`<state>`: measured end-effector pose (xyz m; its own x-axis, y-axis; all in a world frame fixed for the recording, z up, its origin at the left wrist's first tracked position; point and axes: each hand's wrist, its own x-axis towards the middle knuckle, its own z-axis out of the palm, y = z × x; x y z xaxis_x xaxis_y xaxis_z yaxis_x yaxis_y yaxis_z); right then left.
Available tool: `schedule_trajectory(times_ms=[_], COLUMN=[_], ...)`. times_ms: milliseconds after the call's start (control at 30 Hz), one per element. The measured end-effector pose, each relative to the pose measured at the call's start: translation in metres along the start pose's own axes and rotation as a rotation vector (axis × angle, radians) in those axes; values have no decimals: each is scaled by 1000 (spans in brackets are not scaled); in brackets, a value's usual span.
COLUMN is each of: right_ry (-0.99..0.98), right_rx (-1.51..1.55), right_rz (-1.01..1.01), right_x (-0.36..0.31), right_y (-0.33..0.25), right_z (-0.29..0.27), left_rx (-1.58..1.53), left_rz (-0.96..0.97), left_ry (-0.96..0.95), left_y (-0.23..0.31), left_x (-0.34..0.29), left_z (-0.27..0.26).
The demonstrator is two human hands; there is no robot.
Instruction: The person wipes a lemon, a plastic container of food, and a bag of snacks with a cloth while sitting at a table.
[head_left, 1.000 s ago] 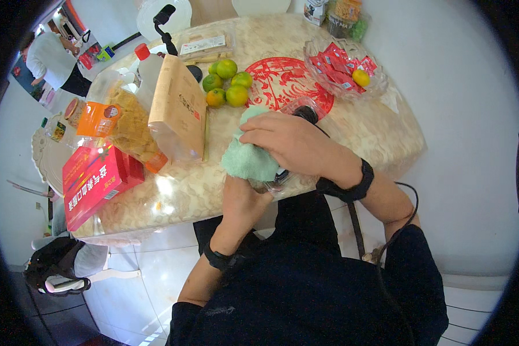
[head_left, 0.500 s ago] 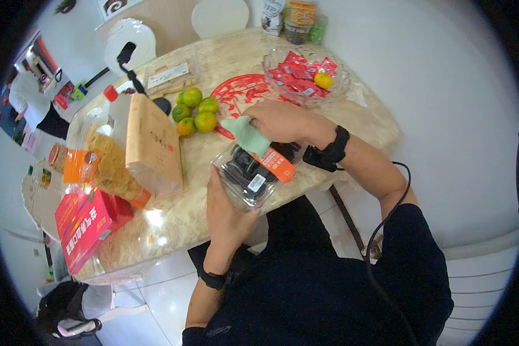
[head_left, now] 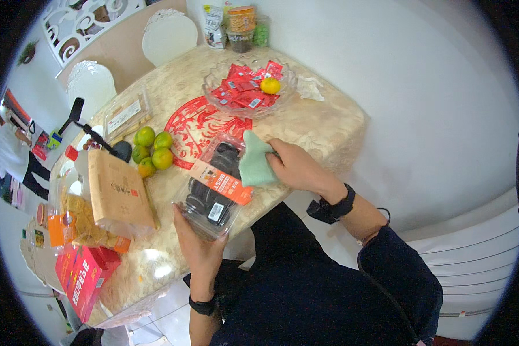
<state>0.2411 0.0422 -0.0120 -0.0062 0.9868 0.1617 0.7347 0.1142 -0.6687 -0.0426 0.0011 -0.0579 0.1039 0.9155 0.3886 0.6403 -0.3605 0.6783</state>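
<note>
Currently working with hands apart. Gripping the lower end of a clear box [head_left: 216, 187] of dark round pieces [head_left: 197, 197] in the left hand [head_left: 202, 248], and pinching a pale green cloth [head_left: 256, 165] in the right hand [head_left: 297, 167], just beside the box's right side. Holding the box at the near edge of the table [head_left: 328, 122]; cannot tell whether resting on it. Facing a red patterned mat [head_left: 185, 128] beyond, plus a glass bowl [head_left: 288, 92] toward the far edge. Flanked by green citrus fruits [head_left: 162, 157] and, by the left edge, a red box [head_left: 82, 277].
</note>
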Motion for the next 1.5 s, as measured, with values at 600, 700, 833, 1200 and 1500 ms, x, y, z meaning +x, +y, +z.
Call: schedule_trajectory(times_ms=[600, 700, 833, 1200, 1500], right_ry=[119, 87, 107, 465, 269], right_rx=[133, -70, -104, -539, 115], right_rz=[-98, -242, -388, -135, 48], right_x=[34, 47, 44, 114, 67], right_y=[64, 65, 68, 188, 153], right_z=[-14, 6, -4, -96, -98], left_rx=[-277, -201, -206, -236, -369], left_rz=[-95, -50, -33, -77, -126], left_ry=[63, 87, 132, 104, -15], left_y=[1, -5, -4, -16, 2], left_x=[-5, -9, -13, -9, -12], left_z=[14, 14, 11, 24, -3])
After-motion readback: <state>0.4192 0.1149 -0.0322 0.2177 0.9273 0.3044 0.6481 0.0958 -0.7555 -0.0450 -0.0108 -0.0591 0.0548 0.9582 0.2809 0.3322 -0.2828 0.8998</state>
